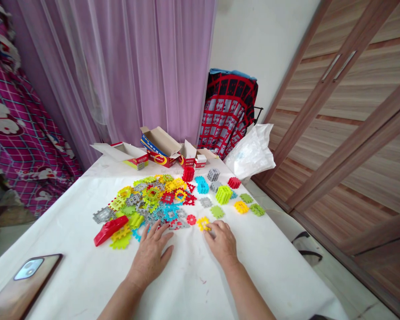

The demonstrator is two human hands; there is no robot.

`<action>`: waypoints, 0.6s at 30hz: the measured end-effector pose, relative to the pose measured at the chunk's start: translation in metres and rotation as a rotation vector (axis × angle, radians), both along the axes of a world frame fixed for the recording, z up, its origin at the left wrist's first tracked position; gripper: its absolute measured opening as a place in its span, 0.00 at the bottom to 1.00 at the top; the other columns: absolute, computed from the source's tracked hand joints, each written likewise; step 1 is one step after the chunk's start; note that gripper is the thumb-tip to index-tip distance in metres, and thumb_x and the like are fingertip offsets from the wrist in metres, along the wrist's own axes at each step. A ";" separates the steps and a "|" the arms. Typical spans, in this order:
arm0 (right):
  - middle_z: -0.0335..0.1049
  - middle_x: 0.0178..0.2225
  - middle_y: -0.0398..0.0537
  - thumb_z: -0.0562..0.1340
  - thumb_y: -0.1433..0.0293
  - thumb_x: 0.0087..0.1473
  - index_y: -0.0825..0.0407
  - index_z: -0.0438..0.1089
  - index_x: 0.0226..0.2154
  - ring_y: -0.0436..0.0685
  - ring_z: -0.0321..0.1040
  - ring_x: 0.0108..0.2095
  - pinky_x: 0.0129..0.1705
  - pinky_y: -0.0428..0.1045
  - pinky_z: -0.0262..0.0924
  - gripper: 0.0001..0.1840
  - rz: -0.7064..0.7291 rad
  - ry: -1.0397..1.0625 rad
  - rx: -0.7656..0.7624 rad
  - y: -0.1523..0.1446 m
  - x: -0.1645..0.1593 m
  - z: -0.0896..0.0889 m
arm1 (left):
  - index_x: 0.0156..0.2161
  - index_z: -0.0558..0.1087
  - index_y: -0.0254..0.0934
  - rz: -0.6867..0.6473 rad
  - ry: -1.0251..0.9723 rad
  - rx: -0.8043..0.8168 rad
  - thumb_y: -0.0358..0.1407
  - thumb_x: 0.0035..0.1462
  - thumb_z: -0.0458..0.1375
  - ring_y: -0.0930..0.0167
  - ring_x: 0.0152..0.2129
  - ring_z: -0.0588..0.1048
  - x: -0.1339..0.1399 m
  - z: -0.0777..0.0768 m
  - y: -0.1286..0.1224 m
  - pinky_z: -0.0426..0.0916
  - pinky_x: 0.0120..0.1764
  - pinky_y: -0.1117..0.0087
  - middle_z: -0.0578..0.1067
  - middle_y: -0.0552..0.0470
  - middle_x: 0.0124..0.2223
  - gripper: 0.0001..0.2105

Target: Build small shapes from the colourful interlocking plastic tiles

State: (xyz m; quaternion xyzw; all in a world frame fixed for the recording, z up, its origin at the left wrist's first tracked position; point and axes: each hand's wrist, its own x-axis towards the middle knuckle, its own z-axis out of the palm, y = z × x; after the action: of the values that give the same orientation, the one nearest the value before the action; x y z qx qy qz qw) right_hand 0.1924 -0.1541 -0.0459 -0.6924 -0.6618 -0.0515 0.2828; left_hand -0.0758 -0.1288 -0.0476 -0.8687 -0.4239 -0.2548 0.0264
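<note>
A heap of flat interlocking plastic tiles [150, 200] in yellow, green, grey, blue and red lies spread on a white-covered table [193, 284]. My left hand [151, 253] rests flat, fingers apart, its fingertips at the near edge of the heap by grey and blue pieces. My right hand [222, 242] lies palm down with its fingertips touching a small yellow tile [203, 223]. A red round tile [191, 219] lies just left of it. A red wedge-shaped piece [110, 230] sits at the heap's near left.
Opened red cardboard boxes [160, 153] stand at the table's far edge, a white plastic bag [251, 153] at the far right corner. A phone [22, 282] lies face down near left. A chair with a red patterned cloth [228, 113] stands behind; wooden wardrobe doors [353, 111] right.
</note>
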 end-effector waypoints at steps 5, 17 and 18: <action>0.71 0.38 0.46 0.61 0.69 0.54 0.45 0.76 0.38 0.56 0.67 0.40 0.45 0.48 0.60 0.10 0.032 0.011 -0.021 -0.004 0.004 0.005 | 0.49 0.74 0.46 0.006 -0.005 -0.012 0.36 0.59 0.55 0.54 0.60 0.63 0.000 0.001 -0.001 0.54 0.60 0.42 0.73 0.48 0.57 0.14; 0.71 0.41 0.49 0.67 0.63 0.48 0.48 0.71 0.40 0.60 0.65 0.43 0.45 0.51 0.59 0.15 -0.125 -0.039 -0.026 0.003 -0.014 -0.002 | 0.47 0.75 0.46 0.005 -0.022 -0.010 0.37 0.59 0.54 0.54 0.59 0.64 -0.001 0.000 0.001 0.55 0.59 0.42 0.73 0.49 0.57 0.13; 0.71 0.41 0.49 0.67 0.64 0.48 0.48 0.70 0.41 0.60 0.65 0.42 0.45 0.51 0.59 0.16 -0.139 -0.042 -0.029 0.004 -0.016 -0.001 | 0.47 0.75 0.47 0.004 -0.022 -0.012 0.37 0.59 0.54 0.54 0.59 0.64 -0.001 0.000 0.002 0.55 0.59 0.42 0.73 0.49 0.57 0.13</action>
State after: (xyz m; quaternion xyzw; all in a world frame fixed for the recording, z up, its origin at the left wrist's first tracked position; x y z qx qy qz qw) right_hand 0.1768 -0.1503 -0.0472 -0.7394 -0.6185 -0.0759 0.2547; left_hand -0.0768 -0.1272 -0.0476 -0.8652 -0.4274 -0.2615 0.0170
